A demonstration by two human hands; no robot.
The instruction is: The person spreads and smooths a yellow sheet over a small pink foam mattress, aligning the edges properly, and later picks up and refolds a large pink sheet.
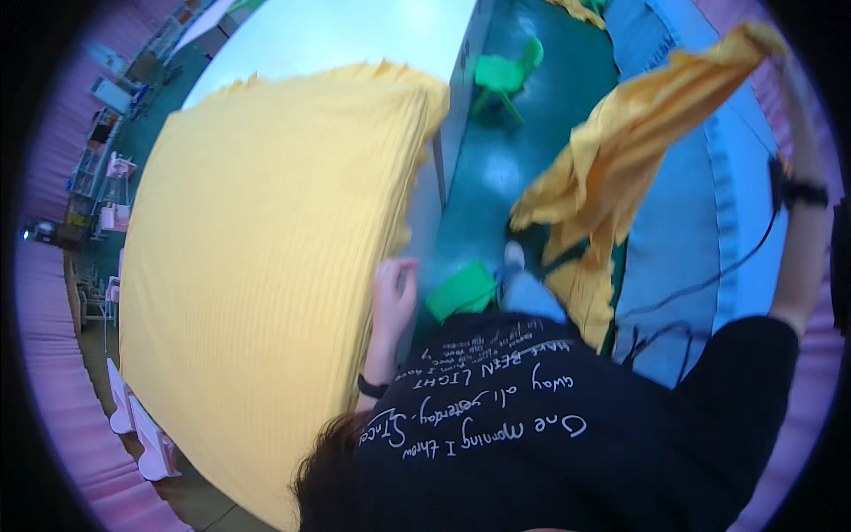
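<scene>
My right hand (pixel 782 58) is raised high at the far right, partly hidden by the cloth and dim near the picture's rim. It grips one end of an orange-yellow cloth (pixel 629 133) with a wavy edge, which hangs slantwise down to the left in loose folds. Beside the table's right edge, my left hand (pixel 395 293) is bare, its fingers loosely curved and the thumb apart. Close by that hand lies a stack of pale yellow ribbed cloths (pixel 266 230), spread flat with ruffled far edges.
The stack covers most of a white table (pixel 346 35). A green chair (pixel 503 75) stands on the green floor, and a green seat (pixel 463 291) is near my legs. Blue ruffled fabric (pixel 674 204) lies to the right, with a dark cable (pixel 709 282) across it. Pink furniture (pixel 115 217) lines the left.
</scene>
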